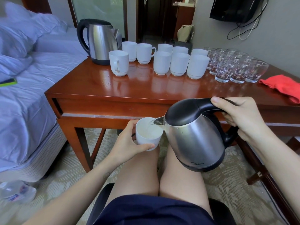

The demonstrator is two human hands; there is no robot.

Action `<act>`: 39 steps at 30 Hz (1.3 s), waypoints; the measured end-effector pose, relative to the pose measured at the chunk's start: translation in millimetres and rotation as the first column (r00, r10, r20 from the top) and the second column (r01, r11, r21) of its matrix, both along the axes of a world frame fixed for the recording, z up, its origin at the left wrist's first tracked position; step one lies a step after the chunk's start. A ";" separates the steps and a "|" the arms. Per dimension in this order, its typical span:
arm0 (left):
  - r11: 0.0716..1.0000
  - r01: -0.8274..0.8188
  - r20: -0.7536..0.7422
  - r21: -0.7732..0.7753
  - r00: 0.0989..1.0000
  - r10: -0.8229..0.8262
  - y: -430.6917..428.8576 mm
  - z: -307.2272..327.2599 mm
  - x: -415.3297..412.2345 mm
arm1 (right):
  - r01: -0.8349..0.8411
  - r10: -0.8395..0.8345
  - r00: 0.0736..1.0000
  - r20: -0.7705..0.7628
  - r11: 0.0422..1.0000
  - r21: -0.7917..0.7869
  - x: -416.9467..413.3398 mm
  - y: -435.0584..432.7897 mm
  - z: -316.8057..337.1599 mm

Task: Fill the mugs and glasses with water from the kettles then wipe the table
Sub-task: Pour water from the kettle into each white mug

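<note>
My left hand (128,144) grips a white mug (148,133) held above my knees, below the table's front edge. My right hand (240,117) grips the black handle of a steel kettle (194,137), tilted left with its spout over the mug's rim; water runs into the mug. Several white mugs (172,62) stand on the wooden table (90,85). Several clear glasses (235,67) stand in rows to their right. A second steel kettle (99,40) stands at the table's back left corner. A red cloth (282,86) lies at the right edge.
A bed (24,78) with white sheets runs along the left, with a phone (9,82) lying on it. A plastic bottle (16,191) lies on the carpet at lower left. Black cables (245,28) hang from a wall-mounted device at upper right. My bare knees sit under the kettle.
</note>
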State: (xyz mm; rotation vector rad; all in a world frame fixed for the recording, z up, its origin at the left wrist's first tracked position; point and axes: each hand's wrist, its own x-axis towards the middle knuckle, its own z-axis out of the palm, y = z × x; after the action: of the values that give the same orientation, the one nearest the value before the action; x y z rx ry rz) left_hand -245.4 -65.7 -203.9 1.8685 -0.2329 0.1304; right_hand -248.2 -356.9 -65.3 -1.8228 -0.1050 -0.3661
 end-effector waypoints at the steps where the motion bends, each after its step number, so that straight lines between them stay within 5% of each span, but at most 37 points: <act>1: 1.000 -0.001 0.002 0.003 1.000 0.000 -0.1 -0.2 0.1 | 0.000 0.000 1.000 -0.003 1.000 -0.004 -0.2 0.1 0.6; 39: 1.000 -0.018 0.009 -0.011 1.000 0.018 -3.7 -0.2 4.5 | -0.007 0.007 1.000 0.011 1.000 -0.019 -1.1 0.9 7.7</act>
State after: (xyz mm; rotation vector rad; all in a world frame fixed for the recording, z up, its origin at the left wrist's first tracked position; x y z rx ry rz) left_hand -240.9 -69.5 -204.1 1.8600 -0.2208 0.1523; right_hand -249.3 -356.0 -57.6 -1.8389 -0.1233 -0.3715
